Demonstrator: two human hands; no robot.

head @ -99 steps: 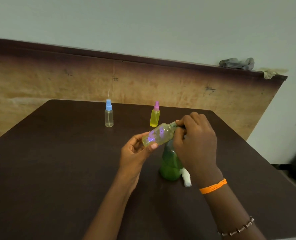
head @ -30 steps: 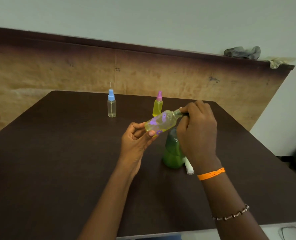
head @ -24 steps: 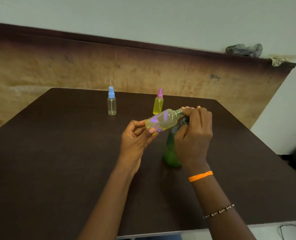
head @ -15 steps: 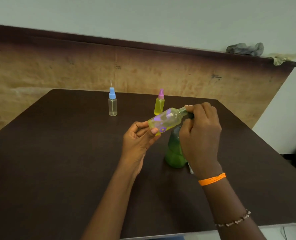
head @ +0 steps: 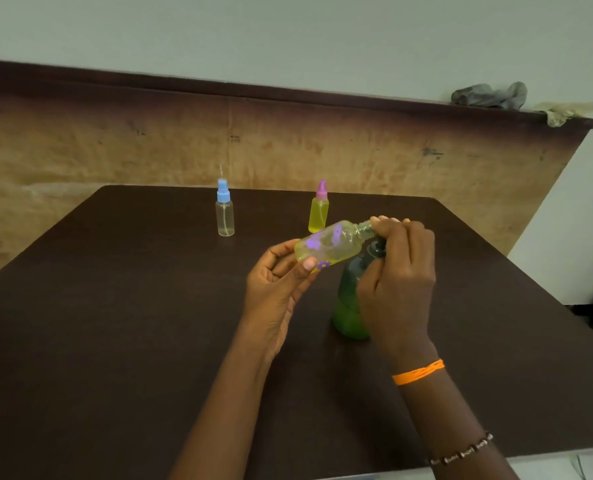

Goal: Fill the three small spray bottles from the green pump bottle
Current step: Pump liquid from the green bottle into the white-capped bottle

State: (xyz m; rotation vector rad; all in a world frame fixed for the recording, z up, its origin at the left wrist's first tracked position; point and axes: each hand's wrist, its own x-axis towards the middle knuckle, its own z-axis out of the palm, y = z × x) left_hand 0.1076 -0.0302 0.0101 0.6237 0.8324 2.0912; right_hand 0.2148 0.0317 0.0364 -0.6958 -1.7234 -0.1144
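My left hand [head: 277, 292] holds a small clear spray bottle with purple flowers [head: 328, 244] by its base, tilted with the open neck pointing right. It holds some yellow-green liquid. My right hand [head: 397, 282] is curled over that neck and the dark pump head of the green pump bottle [head: 347, 308], which stands on the table behind my fingers. The nozzle itself is hidden by my fingers. A blue-capped clear bottle [head: 224, 212] and a pink-capped bottle full of yellow liquid [head: 318, 213] stand upright farther back.
All of this is on a dark brown table [head: 115, 323] with its front edge near me. A worn wooden panel [head: 149, 147] rises behind the table, with crumpled rags [head: 489, 95] on its top right end.
My right hand dipped on the pump head and rose again. The flowered bottle has stayed tilted at the nozzle in my left hand. A white cap seen beside the green bottle is now hidden.
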